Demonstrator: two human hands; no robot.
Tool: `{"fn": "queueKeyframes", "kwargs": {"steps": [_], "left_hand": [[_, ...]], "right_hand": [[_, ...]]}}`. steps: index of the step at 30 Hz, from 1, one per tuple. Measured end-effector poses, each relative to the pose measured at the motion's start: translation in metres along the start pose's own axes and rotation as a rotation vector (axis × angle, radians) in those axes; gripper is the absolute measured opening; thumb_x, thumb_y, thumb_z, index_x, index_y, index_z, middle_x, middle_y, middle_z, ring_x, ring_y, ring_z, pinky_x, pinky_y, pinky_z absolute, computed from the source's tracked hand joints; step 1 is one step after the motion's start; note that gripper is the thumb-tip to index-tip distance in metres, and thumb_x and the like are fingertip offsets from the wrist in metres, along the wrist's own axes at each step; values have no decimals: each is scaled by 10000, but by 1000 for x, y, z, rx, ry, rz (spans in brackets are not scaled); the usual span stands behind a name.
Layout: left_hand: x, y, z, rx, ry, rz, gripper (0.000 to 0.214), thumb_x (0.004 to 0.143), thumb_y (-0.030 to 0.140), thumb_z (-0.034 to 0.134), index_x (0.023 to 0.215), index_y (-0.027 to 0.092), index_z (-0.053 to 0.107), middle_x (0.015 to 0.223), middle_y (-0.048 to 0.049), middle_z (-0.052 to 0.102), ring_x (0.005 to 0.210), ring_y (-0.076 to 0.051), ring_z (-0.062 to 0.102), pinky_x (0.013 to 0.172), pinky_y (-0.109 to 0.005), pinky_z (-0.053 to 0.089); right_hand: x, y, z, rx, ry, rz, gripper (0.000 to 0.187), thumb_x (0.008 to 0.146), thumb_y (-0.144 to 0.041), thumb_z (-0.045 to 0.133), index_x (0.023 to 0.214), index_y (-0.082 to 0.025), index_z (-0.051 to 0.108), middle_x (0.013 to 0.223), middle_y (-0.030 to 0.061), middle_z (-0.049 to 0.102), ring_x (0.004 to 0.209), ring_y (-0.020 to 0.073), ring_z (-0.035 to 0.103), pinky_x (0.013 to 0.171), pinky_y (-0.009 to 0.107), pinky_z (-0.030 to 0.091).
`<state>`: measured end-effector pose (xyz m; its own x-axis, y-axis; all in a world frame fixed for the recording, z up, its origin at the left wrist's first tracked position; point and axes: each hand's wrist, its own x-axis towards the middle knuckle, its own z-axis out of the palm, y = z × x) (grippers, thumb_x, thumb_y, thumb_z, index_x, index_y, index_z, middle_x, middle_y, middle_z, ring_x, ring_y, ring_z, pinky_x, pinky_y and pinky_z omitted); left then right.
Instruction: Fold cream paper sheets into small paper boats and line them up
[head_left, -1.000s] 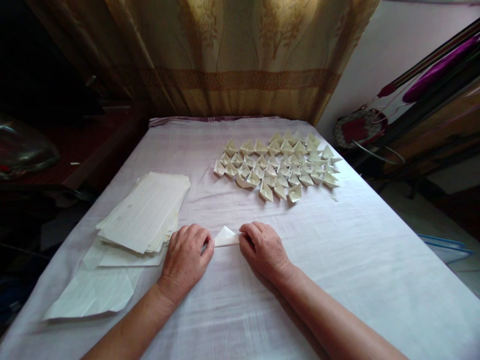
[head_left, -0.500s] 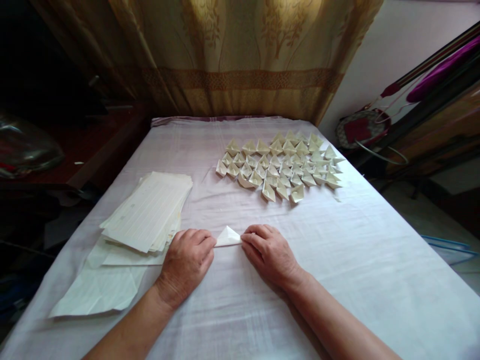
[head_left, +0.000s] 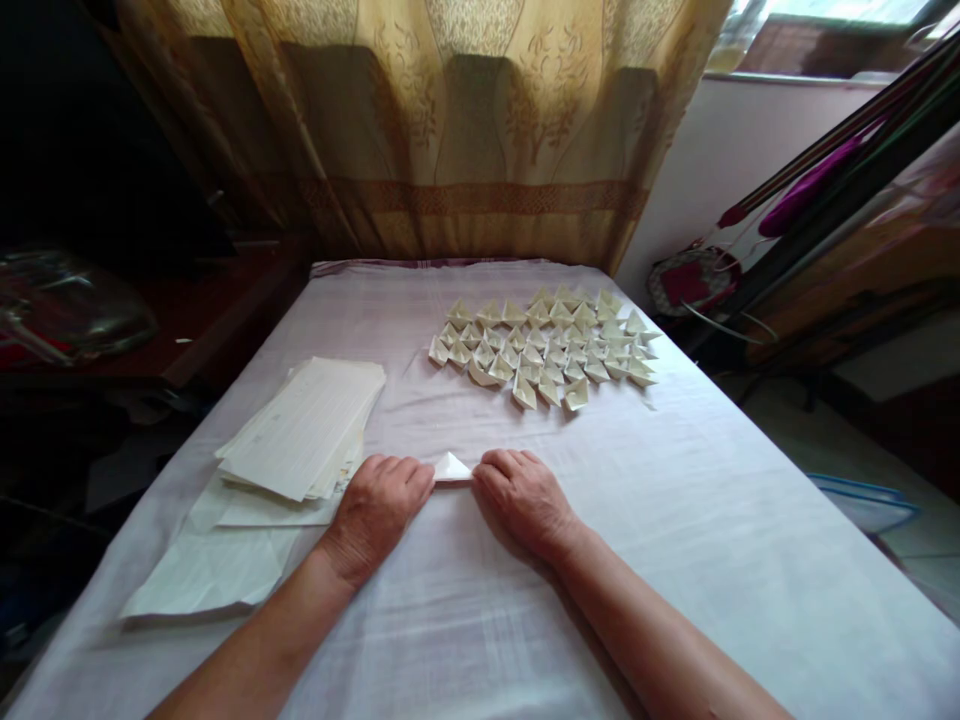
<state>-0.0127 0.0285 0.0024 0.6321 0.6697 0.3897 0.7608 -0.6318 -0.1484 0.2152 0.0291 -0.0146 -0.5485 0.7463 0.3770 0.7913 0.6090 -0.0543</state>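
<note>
A small folded piece of white paper [head_left: 451, 467] lies on the white cloth between my two hands, showing a triangular peak. My left hand [head_left: 379, 505] has its fingers curled and pinches the paper's left end. My right hand [head_left: 521, 497] is curled the same way on the right end. Both hands rest on the cloth near the table's middle front. Most of the folded piece is hidden under my fingers.
Several finished paper boats [head_left: 546, 345] sit in rows at the back right of the table [head_left: 712, 520]. A stack of lined paper sheets [head_left: 304, 428] lies to the left, with loose sheets [head_left: 210, 572] below it. A curtain [head_left: 465, 130] hangs behind; clutter stands right.
My hands have drawn closer together on the folded paper, so less of it shows. The view has tilted up, revealing more of the curtain.
</note>
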Motion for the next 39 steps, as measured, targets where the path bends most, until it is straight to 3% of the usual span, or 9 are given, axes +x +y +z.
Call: {"fn": "queueKeyframes", "kwargs": {"steps": [3, 7, 13, 17, 23, 27, 34, 39], "left_hand": [[-2, 0, 0, -60, 63, -16, 100, 935, 132, 516, 947, 179, 604, 794, -26, 681, 710, -196, 614, 686, -329, 407], [-2, 0, -7, -234, 66, -176, 140, 945, 205, 488, 972, 196, 625, 848, -28, 707, 733, -192, 642, 694, -308, 435], [13, -4, -22, -689, -227, -596, 219, 866, 315, 497, 896, 217, 691, 792, 5, 728, 717, -175, 659, 662, -262, 443], [22, -12, -17, -947, -347, -765, 258, 769, 366, 537, 827, 199, 725, 748, 5, 722, 708, -182, 642, 637, -248, 439], [25, -17, -2, -1018, -414, -863, 252, 658, 366, 580, 753, 180, 720, 588, 25, 636, 531, -135, 504, 507, -224, 336], [27, -17, -4, -1218, -491, -979, 281, 624, 368, 603, 791, 163, 700, 544, 32, 605, 461, -106, 439, 463, -213, 298], [23, -26, -16, -1478, -548, -1034, 433, 606, 428, 689, 922, 134, 703, 783, -45, 723, 514, -90, 517, 436, -196, 298], [20, -29, -13, -1499, -572, -1039, 406, 614, 437, 701, 891, 143, 661, 765, -30, 724, 462, -67, 496, 416, -185, 288]], "right_hand": [[-1, -2, -1, 20, 51, 39, 106, 914, -124, 569, 856, -181, 637, 872, 54, 683, 746, 172, 592, 706, 274, 403], [-4, -8, -4, 160, 76, 195, 157, 922, -125, 506, 852, -191, 630, 764, 32, 677, 670, 158, 604, 657, 249, 398], [3, -16, -10, 595, 23, 509, 173, 917, -198, 506, 986, -215, 663, 758, 6, 724, 705, 156, 667, 674, 234, 444], [7, -16, -11, 767, -60, 620, 170, 896, -232, 522, 923, -221, 689, 742, -1, 724, 700, 157, 662, 679, 239, 458], [4, -13, -11, 776, -86, 580, 195, 881, -233, 512, 915, -214, 703, 877, 30, 748, 811, 180, 676, 741, 262, 472], [5, -13, -12, 737, -111, 544, 207, 884, -213, 502, 915, -212, 707, 884, 39, 751, 815, 182, 682, 744, 262, 475], [5, -15, -8, 671, -121, 534, 221, 902, -226, 488, 910, -213, 709, 884, 45, 752, 802, 182, 686, 731, 260, 477], [4, -15, -6, 666, -115, 534, 224, 902, -235, 489, 915, -219, 712, 876, 41, 755, 795, 182, 689, 726, 261, 476]]}}
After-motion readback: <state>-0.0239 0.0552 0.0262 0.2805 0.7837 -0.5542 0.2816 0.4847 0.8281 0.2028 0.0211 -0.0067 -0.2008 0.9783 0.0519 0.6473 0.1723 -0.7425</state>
